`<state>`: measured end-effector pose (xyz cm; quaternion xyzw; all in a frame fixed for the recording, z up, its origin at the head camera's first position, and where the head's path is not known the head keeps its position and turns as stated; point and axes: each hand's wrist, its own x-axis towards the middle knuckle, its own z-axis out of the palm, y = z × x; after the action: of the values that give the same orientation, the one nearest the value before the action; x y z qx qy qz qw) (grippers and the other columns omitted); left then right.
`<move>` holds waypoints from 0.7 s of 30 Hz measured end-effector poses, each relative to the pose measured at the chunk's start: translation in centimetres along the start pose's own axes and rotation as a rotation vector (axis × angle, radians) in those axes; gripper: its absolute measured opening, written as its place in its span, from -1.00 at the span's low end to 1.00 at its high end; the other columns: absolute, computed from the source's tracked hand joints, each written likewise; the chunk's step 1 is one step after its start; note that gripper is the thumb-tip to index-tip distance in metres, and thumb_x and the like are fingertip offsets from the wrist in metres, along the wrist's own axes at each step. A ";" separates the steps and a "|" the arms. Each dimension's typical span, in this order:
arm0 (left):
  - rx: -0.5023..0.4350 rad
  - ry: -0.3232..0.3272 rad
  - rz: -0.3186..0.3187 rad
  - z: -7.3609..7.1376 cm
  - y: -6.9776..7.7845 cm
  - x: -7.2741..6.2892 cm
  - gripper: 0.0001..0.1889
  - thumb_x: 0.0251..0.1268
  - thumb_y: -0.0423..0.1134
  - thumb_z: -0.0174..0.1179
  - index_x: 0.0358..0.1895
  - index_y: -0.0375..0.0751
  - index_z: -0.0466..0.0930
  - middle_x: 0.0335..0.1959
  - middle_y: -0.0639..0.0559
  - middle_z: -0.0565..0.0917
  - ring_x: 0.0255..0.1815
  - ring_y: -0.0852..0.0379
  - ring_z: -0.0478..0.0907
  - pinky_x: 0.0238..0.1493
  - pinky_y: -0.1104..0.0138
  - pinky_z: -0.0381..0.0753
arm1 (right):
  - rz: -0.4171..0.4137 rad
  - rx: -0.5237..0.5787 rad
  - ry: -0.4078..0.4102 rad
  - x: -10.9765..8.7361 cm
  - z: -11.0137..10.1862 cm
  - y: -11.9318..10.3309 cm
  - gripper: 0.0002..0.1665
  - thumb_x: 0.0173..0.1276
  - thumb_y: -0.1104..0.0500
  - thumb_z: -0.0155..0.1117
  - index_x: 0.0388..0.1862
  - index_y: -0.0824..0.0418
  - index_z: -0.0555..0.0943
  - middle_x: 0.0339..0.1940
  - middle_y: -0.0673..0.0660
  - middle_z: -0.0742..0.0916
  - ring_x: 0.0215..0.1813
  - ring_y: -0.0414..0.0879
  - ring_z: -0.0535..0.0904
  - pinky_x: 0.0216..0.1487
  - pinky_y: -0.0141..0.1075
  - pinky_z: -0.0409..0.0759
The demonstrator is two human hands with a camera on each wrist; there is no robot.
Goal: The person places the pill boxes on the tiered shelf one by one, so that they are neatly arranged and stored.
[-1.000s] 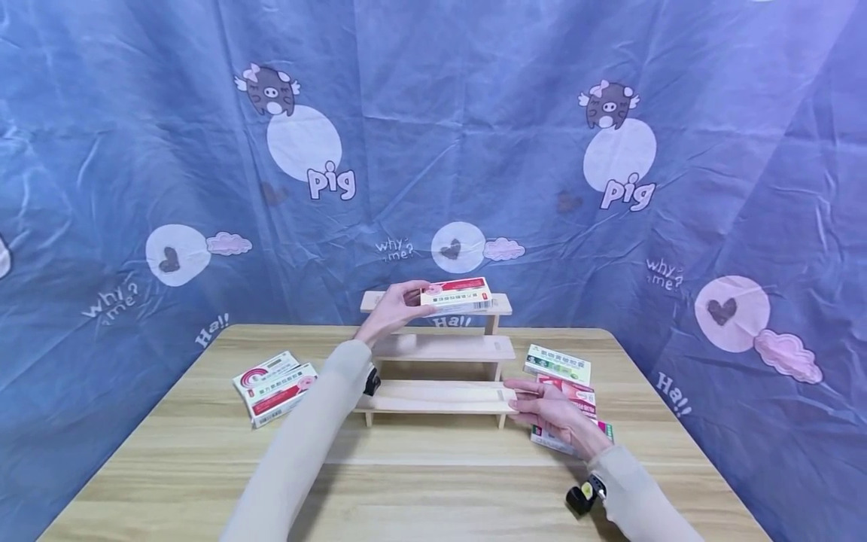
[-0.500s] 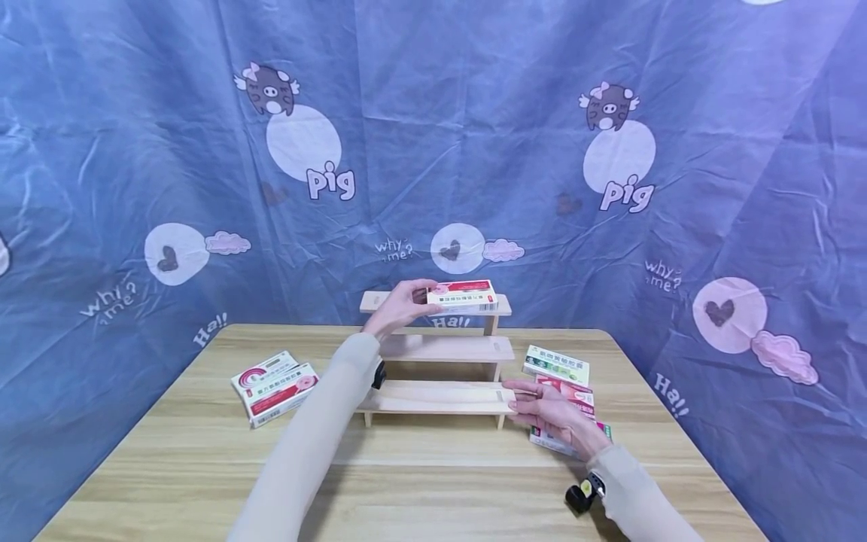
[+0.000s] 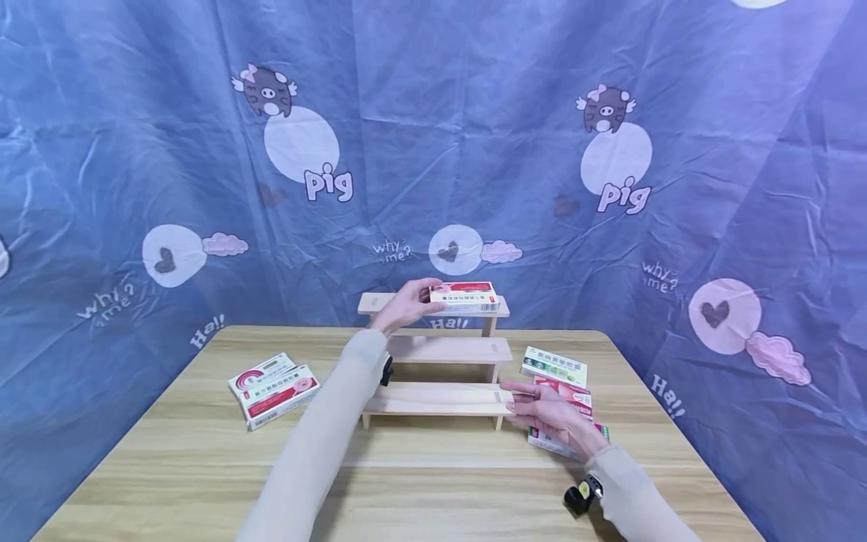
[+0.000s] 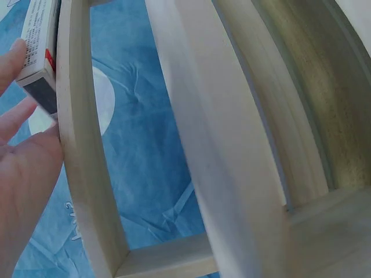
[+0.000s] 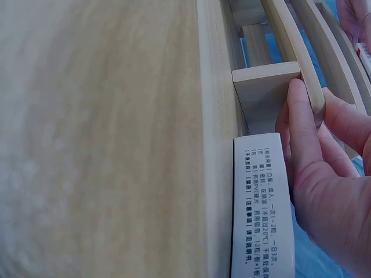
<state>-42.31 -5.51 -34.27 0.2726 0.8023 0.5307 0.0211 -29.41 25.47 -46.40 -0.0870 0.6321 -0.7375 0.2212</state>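
Held box (image 3: 467, 297), head view: gripped at its left end by the left hand (image 3: 409, 302), with a red-and-white face turned up; it is seen at the right half of the top tier (image 3: 376, 302).
Rack (image 3: 450, 348), head view: wooden, stood on the table (image 3: 420, 489), its three tiers stepped up toward the back.
Bottom tier (image 3: 433, 397), head view: pinched at its right end by the right hand (image 3: 550, 412).
Left pile, head view: a red box (image 3: 281, 397) is laid at a slant, partly over a white box (image 3: 264, 371).
Right pile, head view: a green box (image 3: 555, 365) is set farthest back; a pink box (image 3: 576, 395) and a nearer box (image 3: 550, 443) are partly hidden by the right hand.
Backdrop (image 3: 528, 181), head view: blue cloth, printed with pigs, hearts and pink clouds.
Held box, left wrist view: clasped by the left hand at upper left, its side seen against the top tier; its far end is cut off.
Right hand, right wrist view: bottom tier is clamped between thumb and fingers, near a supporting leg (image 5: 266, 95).
Printed box (image 5: 264, 208), right wrist view: seen just beside the fingers; which of the right pile is shown cannot be told.
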 end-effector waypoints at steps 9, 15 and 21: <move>0.079 -0.020 -0.064 -0.1 0.6 0.3 -0.34 0.29 -0.32 0.27 0.44 -0.33 0.25 0.33 -0.22 0.47 0.30 -0.05 0.46 0.43 0.19 0.41 | 0.011 0.038 -0.038 0.1 0.1 -0.3 -0.34 0.40 0.48 0.06 0.46 0.44 0.22 0.13 0.16 0.64 0.06 -0.08 0.67 0.21 -0.16 0.63; 0.119 -0.016 -0.093 0.0 0.9 0.4 -0.28 0.30 -0.26 0.29 0.48 -0.26 0.20 0.39 -0.19 0.41 0.37 -0.05 0.38 0.51 0.17 0.28 | -0.006 0.043 -0.051 0.0 -0.1 -0.4 -0.33 0.40 0.48 0.06 0.46 0.48 0.17 0.13 0.16 0.65 0.04 -0.09 0.67 0.18 -0.23 0.65; 0.174 -0.030 -0.093 0.1 0.7 0.4 -0.27 0.30 -0.23 0.28 0.49 -0.26 0.17 0.43 -0.19 0.37 0.43 -0.05 0.31 0.54 0.15 0.22 | 0.008 0.019 -0.008 -0.3 0.1 -0.1 -0.32 0.38 0.46 0.11 0.46 0.46 0.21 0.22 0.18 0.60 0.07 -0.09 0.66 0.20 -0.19 0.63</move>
<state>-42.34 -5.07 -33.55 0.2437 0.8566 0.4534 0.0341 -29.17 25.53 -46.21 -0.0852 0.6247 -0.7421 0.2276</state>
